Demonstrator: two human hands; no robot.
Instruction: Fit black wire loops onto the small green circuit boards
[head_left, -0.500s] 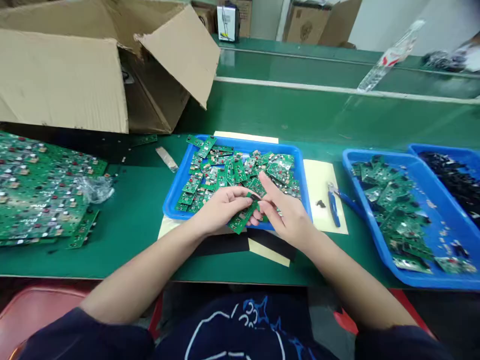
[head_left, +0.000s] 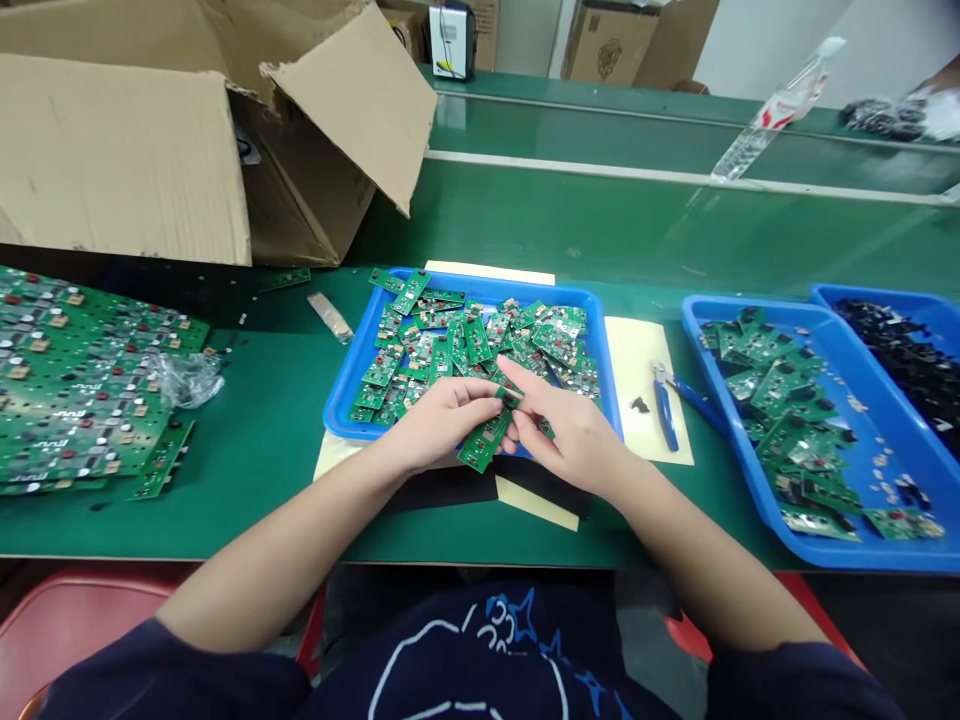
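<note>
Two hands: both over the near rim of the middle blue tray point(head_left: 341, 405), fingertips meeting.
Left hand point(head_left: 442, 420): curled shut around a small green circuit board point(head_left: 484, 440), thumb on top, fingers underneath.
Right hand point(head_left: 577, 440): thumb and forefinger pinched on a small black part point(head_left: 510, 398) at the board's far end, other fingers loosely bent.
Part seating: cannot tell whether mounted on the board or loose against it.
Board position: held in the air just above the tray's front edge, tilted, near end pointing down at the table point(head_left: 262, 420).
Handling (judgement): light, stiff, thin; probably fragile at solder joints and small components, sharp at broken-off edges.
Grip point (judgement): bare long edges, not the populated face; support close to the black part to avoid flexing.
Tray contents: loose pile of similar boards point(head_left: 465, 340), overlapping.
Right side: second blue tray point(head_left: 870, 440) with more boards, third tray point(head_left: 829, 297) with black parts, well apart from the hands.
Between trays: blue-handled cutters point(head_left: 664, 405) lying on a yellow sheet point(head_left: 637, 360).
Left side: large unbroken board panels point(head_left: 75, 380) stacked flat, open cardboard box point(head_left: 127, 160) behind.
</note>
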